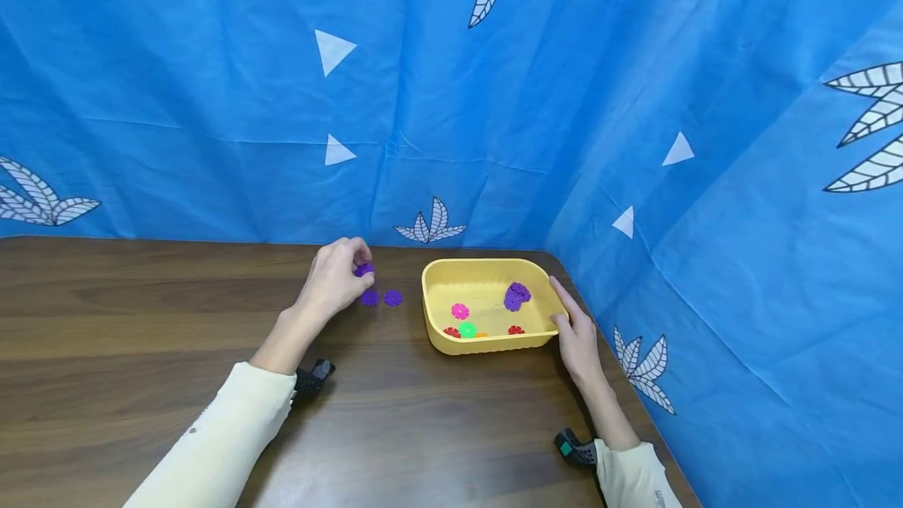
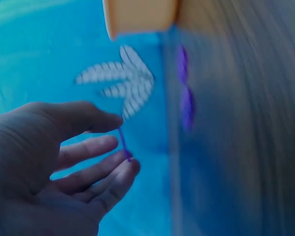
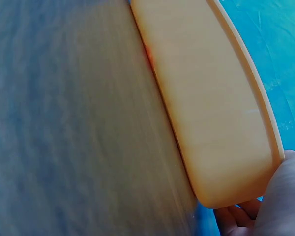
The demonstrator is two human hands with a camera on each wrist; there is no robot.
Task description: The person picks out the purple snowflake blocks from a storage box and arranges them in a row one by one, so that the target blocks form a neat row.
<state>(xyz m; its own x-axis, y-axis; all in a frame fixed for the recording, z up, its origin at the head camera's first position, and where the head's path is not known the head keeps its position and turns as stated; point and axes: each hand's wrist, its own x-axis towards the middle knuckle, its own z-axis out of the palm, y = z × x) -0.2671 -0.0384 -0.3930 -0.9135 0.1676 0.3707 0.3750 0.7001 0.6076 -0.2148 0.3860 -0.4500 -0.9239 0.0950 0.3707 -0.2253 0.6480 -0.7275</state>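
Note:
My left hand [image 1: 333,277] pinches a purple notched plastic disc [image 1: 364,269] above the table; in the left wrist view the disc [image 2: 124,142] shows edge-on between thumb and fingertips. Just below that hand lie two more purple discs [image 1: 370,298] [image 1: 393,298], side by side. To their right is a yellow plastic basket [image 1: 494,346], its right end gripped by my right hand [image 1: 580,339], thumb at the rim. Inside the basket sit a purple cluster of discs [image 1: 517,296], a pink disc [image 1: 460,311], a green disc [image 1: 468,329] and red discs [image 1: 516,330].
The brown wooden table [image 1: 423,429] meets a blue patterned curtain [image 1: 268,100] at its back and right edges. The basket stands close to the back right corner. A black wrist camera [image 1: 313,376] is strapped on the left wrist, another [image 1: 574,448] on the right.

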